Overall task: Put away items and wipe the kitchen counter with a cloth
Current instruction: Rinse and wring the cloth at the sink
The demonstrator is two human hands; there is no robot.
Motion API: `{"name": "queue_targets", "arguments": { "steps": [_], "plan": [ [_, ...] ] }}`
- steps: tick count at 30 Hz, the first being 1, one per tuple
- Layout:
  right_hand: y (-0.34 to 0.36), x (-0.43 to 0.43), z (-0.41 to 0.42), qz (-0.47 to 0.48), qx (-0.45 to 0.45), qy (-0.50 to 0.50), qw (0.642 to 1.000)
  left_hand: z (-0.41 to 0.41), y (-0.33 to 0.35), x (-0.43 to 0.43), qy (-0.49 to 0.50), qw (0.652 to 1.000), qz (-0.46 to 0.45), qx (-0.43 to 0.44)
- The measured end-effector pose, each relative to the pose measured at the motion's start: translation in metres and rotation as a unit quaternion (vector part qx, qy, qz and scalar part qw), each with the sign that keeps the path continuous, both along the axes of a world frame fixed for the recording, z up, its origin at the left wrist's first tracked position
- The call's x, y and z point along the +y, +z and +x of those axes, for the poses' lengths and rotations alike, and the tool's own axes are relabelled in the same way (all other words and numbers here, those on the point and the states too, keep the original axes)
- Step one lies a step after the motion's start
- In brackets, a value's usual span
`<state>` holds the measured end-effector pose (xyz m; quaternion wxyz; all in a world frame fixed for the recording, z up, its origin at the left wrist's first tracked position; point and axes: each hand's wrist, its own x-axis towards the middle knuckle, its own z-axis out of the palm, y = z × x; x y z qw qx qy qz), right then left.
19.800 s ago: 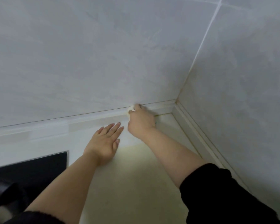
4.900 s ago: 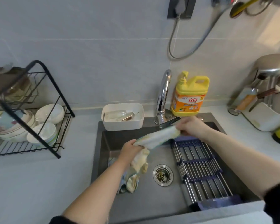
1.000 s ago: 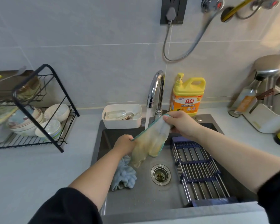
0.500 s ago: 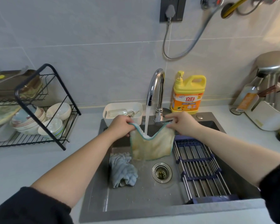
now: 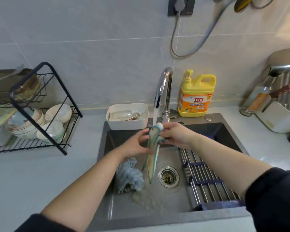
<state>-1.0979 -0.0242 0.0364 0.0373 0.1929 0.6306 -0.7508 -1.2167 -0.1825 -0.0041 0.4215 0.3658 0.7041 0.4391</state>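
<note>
A yellowish cloth with a teal edge (image 5: pixel 153 158) hangs bunched and long over the grey sink (image 5: pixel 231 129), under water running from the chrome tap (image 5: pixel 163 91). My right hand (image 5: pixel 176 135) grips the cloth's top, just under the stream. To the left of the cloth, my left hand (image 5: pixel 135 145) touches it lower down with its fingers spread. A second, blue cloth (image 5: pixel 129 176) lies crumpled on the sink floor, left of the drain (image 5: pixel 168 176).
A black dish rack (image 5: pixel 40 104) with bowls stands on the counter at the left. Behind the sink sit a white tub (image 5: pixel 127 116) and a yellow detergent bottle (image 5: pixel 197 96). A metal roll-up rack (image 5: pixel 206 174) covers the sink's right side. Utensil holders stand at the far right.
Half a second ago both hands held the cloth spread flat under the tap. Now it is gathered into a narrow hanging bunch; my left hand has let go of its corner and dropped lower.
</note>
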Motion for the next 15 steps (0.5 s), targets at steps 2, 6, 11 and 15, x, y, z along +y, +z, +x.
{"name": "queue_targets", "arguments": {
  "steps": [2,6,11,15],
  "plan": [
    [0.009,0.000,-0.001,-0.051,0.035,0.005,0.998,0.019,-0.015,0.018,-0.009,1.000,-0.003,0.008],
    [0.031,0.013,0.004,-0.139,0.107,-0.047,0.983,0.023,-0.038,0.039,0.086,0.996,0.011,0.015],
    [-0.002,0.048,0.037,-0.190,0.019,-0.234,0.953,-0.008,-0.024,0.036,0.116,0.970,0.058,-0.208],
    [-0.066,0.030,0.040,-0.241,-0.133,-0.249,0.929,-0.015,-0.005,0.042,0.062,0.952,0.106,-0.279]
  ]
}}
